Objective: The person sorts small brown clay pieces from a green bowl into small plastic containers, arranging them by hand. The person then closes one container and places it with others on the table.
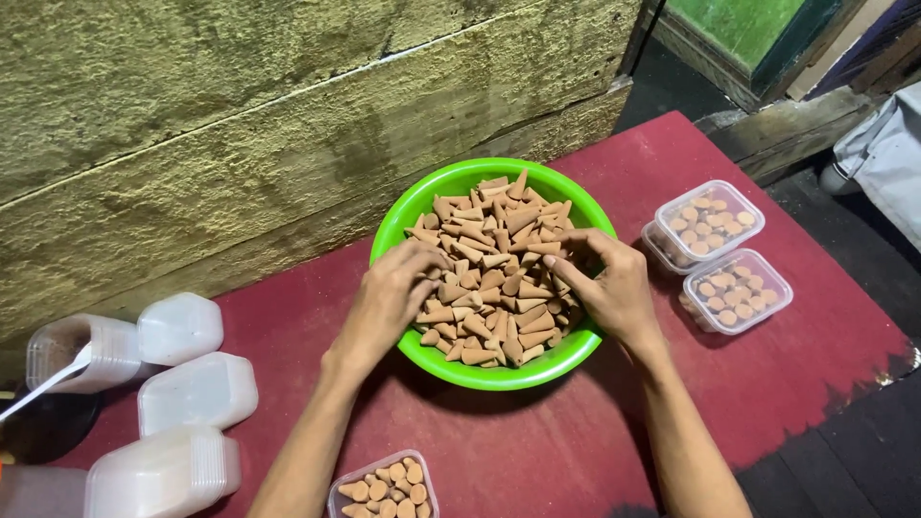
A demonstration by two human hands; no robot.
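Head view looks down on a green bowl [491,375] heaped with small tan cones [494,288], and both hands are in it. The left hand [389,300] lies over the near left part of the heap, fingers curled down among the cones; whether it grips any I cannot tell. The right hand [606,285] reaches in from the other side, its fingertips pinched on a cone at the top of the pile. The bowl is smooth, round plastic with a rolled rim; the cones look dry, matte and chalky, pointing every way. Under the wrists spreads a dull red cloth [537,451] with a ragged, frayed edge off to the right of the right forearm, where it gives way to dark floor. Bare cloth lies open between the forearms. Just beyond the right hand sit two clear lidded boxes [718,251] packed with cones standing upright. Below the left forearm an open clear box [384,487] holds more cones. Well to the left of the left hand lie stacks of empty cloudy boxes [182,393]. Behind the bowl rises a rough, stained wall [240,115], close to the rim.
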